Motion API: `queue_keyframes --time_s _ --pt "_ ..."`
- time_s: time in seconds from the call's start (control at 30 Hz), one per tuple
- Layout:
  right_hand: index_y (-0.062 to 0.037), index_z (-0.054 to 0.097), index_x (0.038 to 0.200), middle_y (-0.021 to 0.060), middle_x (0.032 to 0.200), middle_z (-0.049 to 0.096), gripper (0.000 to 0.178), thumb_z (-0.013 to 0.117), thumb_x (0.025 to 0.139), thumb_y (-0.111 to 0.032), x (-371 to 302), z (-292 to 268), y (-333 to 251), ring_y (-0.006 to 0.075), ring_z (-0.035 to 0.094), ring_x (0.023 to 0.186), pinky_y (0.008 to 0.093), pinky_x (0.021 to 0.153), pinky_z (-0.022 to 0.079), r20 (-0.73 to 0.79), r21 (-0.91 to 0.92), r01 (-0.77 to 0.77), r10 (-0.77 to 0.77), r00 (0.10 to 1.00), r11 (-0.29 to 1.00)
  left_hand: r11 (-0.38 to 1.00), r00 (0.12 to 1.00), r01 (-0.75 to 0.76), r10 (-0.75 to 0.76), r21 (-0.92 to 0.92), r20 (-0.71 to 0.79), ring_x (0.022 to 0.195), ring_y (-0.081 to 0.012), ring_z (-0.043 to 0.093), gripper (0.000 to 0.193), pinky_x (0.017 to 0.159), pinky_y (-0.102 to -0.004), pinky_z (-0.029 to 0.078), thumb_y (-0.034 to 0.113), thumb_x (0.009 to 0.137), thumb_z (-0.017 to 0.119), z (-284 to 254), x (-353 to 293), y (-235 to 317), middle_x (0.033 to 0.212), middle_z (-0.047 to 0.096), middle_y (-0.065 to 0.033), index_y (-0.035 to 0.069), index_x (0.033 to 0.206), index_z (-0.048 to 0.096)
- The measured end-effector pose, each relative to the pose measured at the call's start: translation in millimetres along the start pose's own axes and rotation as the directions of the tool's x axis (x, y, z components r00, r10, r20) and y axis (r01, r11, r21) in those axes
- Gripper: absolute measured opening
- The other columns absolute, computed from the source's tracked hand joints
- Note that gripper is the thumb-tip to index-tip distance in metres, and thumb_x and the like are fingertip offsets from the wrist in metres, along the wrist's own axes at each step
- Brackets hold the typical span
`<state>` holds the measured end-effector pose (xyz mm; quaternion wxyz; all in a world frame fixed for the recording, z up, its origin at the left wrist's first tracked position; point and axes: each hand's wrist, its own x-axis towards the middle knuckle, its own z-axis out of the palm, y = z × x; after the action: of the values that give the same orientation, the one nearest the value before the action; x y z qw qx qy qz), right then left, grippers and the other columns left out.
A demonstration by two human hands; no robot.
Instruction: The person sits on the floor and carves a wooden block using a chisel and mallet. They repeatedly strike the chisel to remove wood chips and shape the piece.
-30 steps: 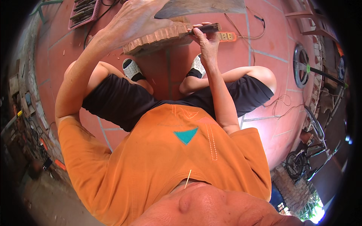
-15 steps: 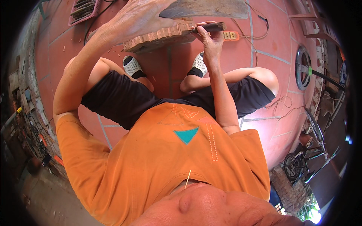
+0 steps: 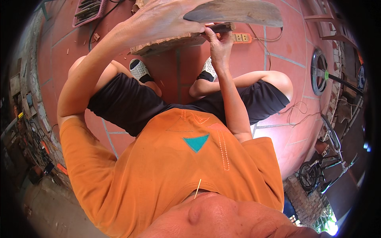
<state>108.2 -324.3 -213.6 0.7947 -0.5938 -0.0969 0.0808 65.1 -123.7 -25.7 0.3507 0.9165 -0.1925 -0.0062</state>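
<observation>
At the top edge, my left hand (image 3: 170, 20) grips a long, flat grey-brown piece of wood (image 3: 238, 12) with a curved, tapering near end. Its thumb points right, close to my right fingertips, while its other fingers are partly cut off or hidden. My right hand (image 3: 220, 45) is closed around a dark handle (image 3: 221, 27) just below the flat piece. What the handle belongs to is mostly hidden behind my left hand. Under both hands a rough wooden block (image 3: 158, 45) lies on the floor in front of my feet, partly covered.
An orange power strip (image 3: 241, 38) with a cable lies just right of the block. A pink basket (image 3: 89, 14) of dark strips stands at the upper left. Wood chips (image 3: 96, 37) dot the tiled floor. To the right are a wheel-shaped object (image 3: 319, 71) and a reddish chair (image 3: 329, 23).
My left hand has moved right with the flat wooden piece, covering more of the block and coming close to my right hand. The right hand and the handle have shifted slightly left.
</observation>
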Motion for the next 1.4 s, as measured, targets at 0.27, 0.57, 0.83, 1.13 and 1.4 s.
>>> queue_keyframes --time_s 0.27,0.57,0.83,1.13,1.4 --pt "0.001 0.055 0.122 0.0086 0.111 0.07 0.031 0.071 0.095 0.002 -0.2 4.9 11.3 0.0144 0.069 0.096 0.0279 0.082 0.059 -0.021 -0.034 -0.015 0.014 1.0 0.999 0.966 0.962 -0.042 -0.029 0.253 0.273 0.114 -0.0424 0.063 0.078 0.101 -0.0467 0.048 0.024 0.093 0.065 2.2 2.3 -11.6 0.119 0.065 -0.0282 0.006 0.161 0.031" --pt "-0.0005 0.056 0.121 0.0071 0.105 0.07 0.03 0.073 0.096 -0.003 -1.4 7.8 9.8 0.0127 0.067 0.09 0.0262 0.078 0.056 -0.012 -0.017 0.05 -0.05 0.999 0.999 0.989 0.991 -0.108 0.099 0.099 0.092 0.105 -0.0428 0.067 0.077 0.092 -0.0468 0.052 0.021 0.092 0.064 -23.4 18.4 33.7 0.118 0.067 -0.0277 0.007 0.161 0.033" --pt "0.0037 0.056 0.116 0.0106 0.103 0.07 0.027 0.073 0.096 -0.003 2.8 8.4 6.5 0.014 0.067 0.09 0.0283 0.078 0.056 -0.017 -0.136 0.0 -0.002 1.0 0.991 0.96 0.927 0.002 -0.107 0.28 0.36 0.101 -0.0423 0.068 0.073 0.09 -0.0456 0.053 0.022 0.093 0.061 -3.7 19.7 -0.3 0.114 0.067 -0.0283 0.006 0.159 0.035" --pt "-0.001 0.052 0.121 0.0092 0.107 0.068 0.03 0.068 0.096 0.001 1.2 11.8 -1.6 0.0171 0.07 0.095 0.0304 0.082 0.06 -0.014 -0.016 -0.043 0.043 0.999 0.999 0.973 0.951 0.063 -0.126 0.221 0.284 0.106 -0.0415 0.069 0.075 0.091 -0.0455 0.053 0.029 0.094 0.065 -16.0 24.6 1.4 0.117 0.067 -0.029 0.007 0.159 0.035" --pt "-0.0018 0.048 0.125 0.0115 0.108 0.066 0.032 0.066 0.098 0.0 9.3 -0.4 0.4 0.0251 0.073 0.093 0.0374 0.079 0.064 -0.086 0.198 -0.274 0.295 0.952 0.941 0.984 0.984 0.051 -0.079 0.173 0.159 0.108 -0.0398 0.069 0.077 0.094 -0.0438 0.054 0.029 0.091 0.072 -17.6 11.8 -30.4 0.123 0.067 -0.0268 0.007 0.157 0.039"
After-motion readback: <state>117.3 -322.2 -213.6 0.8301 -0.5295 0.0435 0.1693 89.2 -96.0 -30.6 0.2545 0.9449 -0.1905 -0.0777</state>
